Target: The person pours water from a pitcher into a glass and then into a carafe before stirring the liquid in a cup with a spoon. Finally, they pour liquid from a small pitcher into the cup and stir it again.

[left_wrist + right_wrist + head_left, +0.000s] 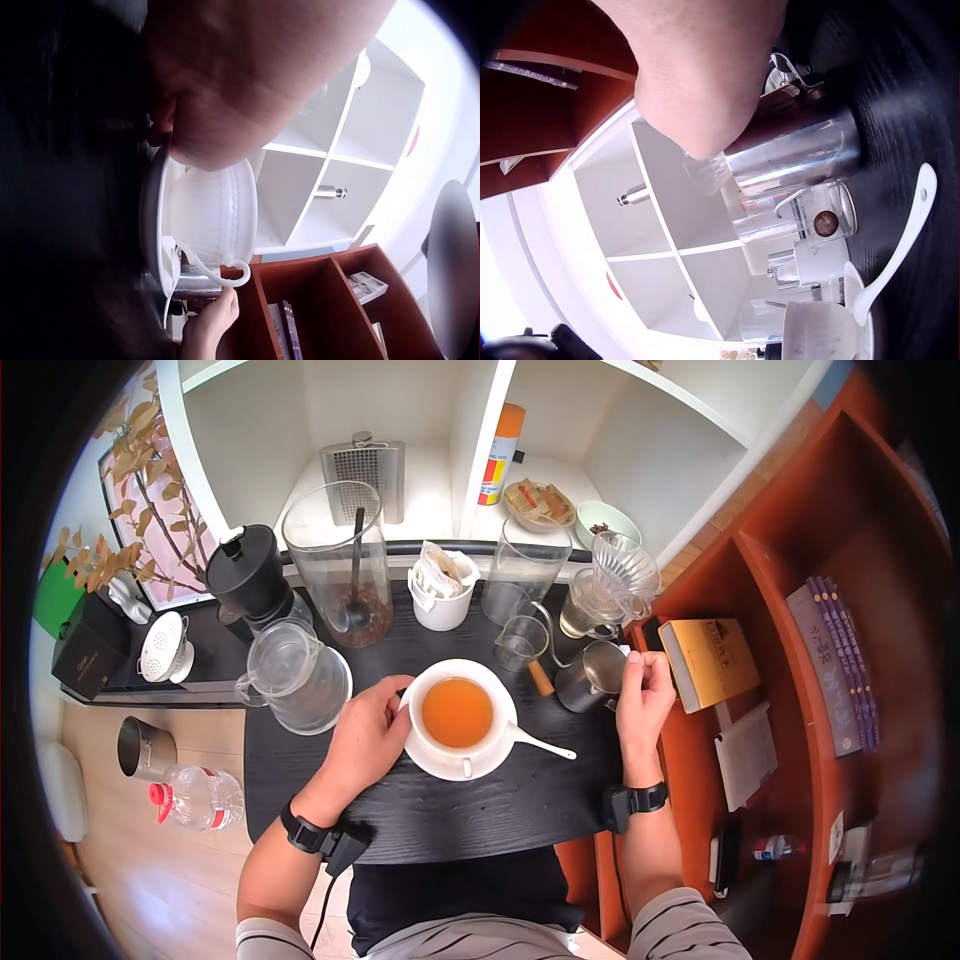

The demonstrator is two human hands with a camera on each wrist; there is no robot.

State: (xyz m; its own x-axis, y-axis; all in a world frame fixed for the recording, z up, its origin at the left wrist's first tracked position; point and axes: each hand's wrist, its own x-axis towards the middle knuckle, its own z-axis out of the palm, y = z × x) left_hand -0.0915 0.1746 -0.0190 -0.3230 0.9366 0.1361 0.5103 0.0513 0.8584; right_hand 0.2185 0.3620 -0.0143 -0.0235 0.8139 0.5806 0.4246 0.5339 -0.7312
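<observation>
A white cup [487, 747] of amber liquid [457, 712] stands on a white saucer [508, 705] on the black table. My left hand [367, 738] is at its left side, thumb beside the cup and fingers at the saucer's rim, pinching it. A white spoon [541, 744] lies on the saucer, its handle pointing right. At the table's right side, my right hand [645, 700] grips the handle side of a metal pitcher [603, 666]; the grip itself is partly hidden. In the right wrist view the pitcher [795, 154] stands upright below the hand.
Behind the cup stand a white container [440, 606], a small glass jug [521, 643] with a wooden handle and tall glass jars. A lidded glass jug [300, 680] is left of my left hand; a glass dripper [625, 575] is behind the pitcher. Red-brown shelves border the right.
</observation>
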